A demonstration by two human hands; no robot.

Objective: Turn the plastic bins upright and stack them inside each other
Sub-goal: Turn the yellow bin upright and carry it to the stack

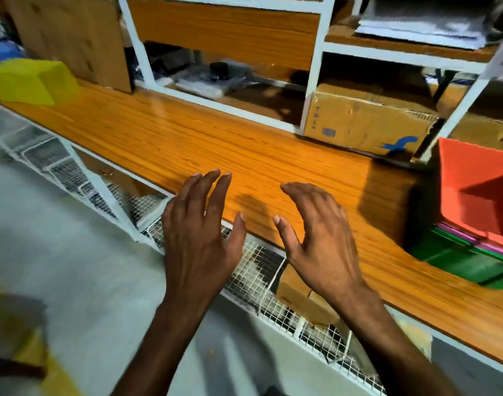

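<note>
- Left hand [200,224], right hand [316,232]: both spread wide, empty, over shelf [164,132].
- Yellow bin [27,81] inverted, 10 o'clock; stack [473,224] at 3 o'clock, red on top.
- Risk: long reach left; a one-sided grab could tip the bin off the edge.

Note that the yellow bin [27,82] at the upper left is smeared by motion blur and runs off the left frame edge, so you cannot confirm its orientation. At the right edge, the orange bin [473,190], the pink bin [473,242] and the green bin [459,261] are all cut off, and each hides most of the one beneath it. The items behind the cardboard box [367,125] and in the dark shelf compartment [216,78] at upper centre are too blurred to identify.
</note>
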